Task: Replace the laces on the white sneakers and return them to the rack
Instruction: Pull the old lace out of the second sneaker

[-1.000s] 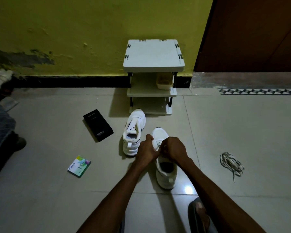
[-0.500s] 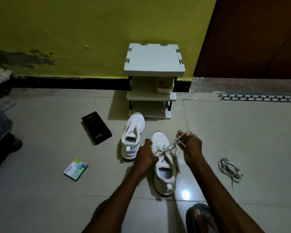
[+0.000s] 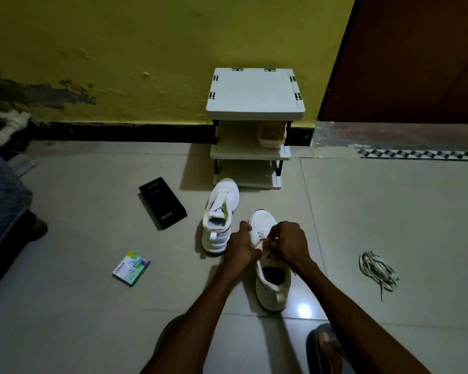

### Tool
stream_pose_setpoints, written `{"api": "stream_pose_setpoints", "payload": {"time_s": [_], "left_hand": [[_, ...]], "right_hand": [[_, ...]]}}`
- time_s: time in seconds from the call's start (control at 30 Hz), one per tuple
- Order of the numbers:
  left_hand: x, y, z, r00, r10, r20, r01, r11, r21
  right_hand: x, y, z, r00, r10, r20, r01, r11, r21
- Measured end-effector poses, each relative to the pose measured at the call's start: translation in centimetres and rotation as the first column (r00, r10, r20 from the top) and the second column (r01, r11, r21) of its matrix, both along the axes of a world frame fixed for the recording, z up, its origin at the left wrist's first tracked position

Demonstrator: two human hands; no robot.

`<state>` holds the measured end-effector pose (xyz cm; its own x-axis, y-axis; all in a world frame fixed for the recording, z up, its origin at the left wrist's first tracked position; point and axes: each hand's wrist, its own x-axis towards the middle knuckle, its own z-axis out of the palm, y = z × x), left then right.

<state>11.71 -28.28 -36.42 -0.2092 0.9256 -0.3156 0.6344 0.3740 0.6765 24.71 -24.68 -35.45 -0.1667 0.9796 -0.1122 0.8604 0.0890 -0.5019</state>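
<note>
Floor tiles bear the sneaker, toe toward the rack; left hand grips it, right hand pinches the lace.

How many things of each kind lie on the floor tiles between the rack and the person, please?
White sneakers: 2
Boxes: 2
Loose lace bundle: 1
Total: 5

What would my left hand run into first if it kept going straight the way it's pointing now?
Probably the toe of the near sneaker: the left hand grips its side and points forward, slightly right. Beyond that stands the rack, though depth is unclear.
</note>
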Motion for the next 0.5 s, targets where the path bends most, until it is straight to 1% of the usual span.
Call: {"api": "stream_pose_setpoints", "payload": {"time_s": [0.03,0.07,0.1,0.13,0.17,0.2,0.23,0.27,0.3,0.33,0.4,0.43,0.47,0.5], "left_hand": [[0.0,0.0,0.0,1.000,-0.013,-0.012,0.014,1.000,0.002],[0.1,0.0,0.0,1.000,-0.021,-0.022,0.021,1.000,0.005],[0.1,0.0,0.0,0.999,-0.023,-0.031,0.024,1.000,0.005],[0.2,0.0,0.0,0.999,-0.023,-0.034,0.023,1.000,0.007],[0.3,0.0,-0.1,0.999,-0.020,-0.033,0.020,1.000,0.005],[0.3,0.0,-0.3,1.000,-0.018,-0.026,0.018,1.000,0.003],[0.3,0.0,-0.4,1.000,-0.016,-0.017,0.016,1.000,0.002],[0.3,-0.1,-0.6,1.000,-0.011,-0.015,0.011,1.000,0.003],[0.3,-0.1,-0.6,1.000,0.000,-0.014,0.000,1.000,0.005],[0.4,-0.2,-0.7,1.000,0.014,-0.010,-0.014,1.000,0.010],[0.6,-0.3,-0.8,0.999,0.053,0.003,-0.053,0.999,0.010],[0.7,-0.3,-0.8,0.997,0.072,0.007,-0.072,0.997,0.007],[0.8,-0.3,-0.8,0.996,0.087,0.009,-0.087,0.996,0.008],[0.9,-0.4,-0.9,0.995,0.099,0.013,-0.099,0.995,0.011]], "right_hand": [[0.5,0.1,0.0,0.983,-0.111,-0.146,0.115,0.993,0.017],[1.0,0.1,0.4,0.911,-0.269,-0.314,0.277,0.961,-0.021],[1.5,0.3,0.6,0.750,-0.456,-0.479,0.449,0.883,-0.137],[1.8,0.5,0.9,0.499,-0.642,-0.582,0.569,0.749,-0.339],[2.0,0.6,0.9,0.220,-0.770,-0.599,0.575,0.598,-0.558],[2.1,0.5,0.8,-0.007,-0.825,-0.565,0.494,0.488,-0.719],[2.0,0.5,0.8,-0.166,-0.838,-0.520,0.385,0.430,-0.816],[1.8,0.2,0.5,-0.229,-0.838,-0.495,0.288,0.427,-0.857],[1.6,-0.1,0.1,-0.241,-0.827,-0.508,0.234,0.459,-0.857],[1.3,-0.6,-0.1,-0.224,-0.805,-0.550,0.217,0.509,-0.833],[1.1,-0.4,-0.4,-0.165,-0.807,-0.566,0.219,0.530,-0.819],[1.1,-0.3,-0.2,-0.166,-0.799,-0.578,0.177,0.553,-0.814],[1.2,-0.2,0.2,-0.218,-0.786,-0.579,0.110,0.569,-0.815],[1.2,-0.2,0.6,-0.215,-0.777,-0.592,0.071,0.592,-0.803]]}}
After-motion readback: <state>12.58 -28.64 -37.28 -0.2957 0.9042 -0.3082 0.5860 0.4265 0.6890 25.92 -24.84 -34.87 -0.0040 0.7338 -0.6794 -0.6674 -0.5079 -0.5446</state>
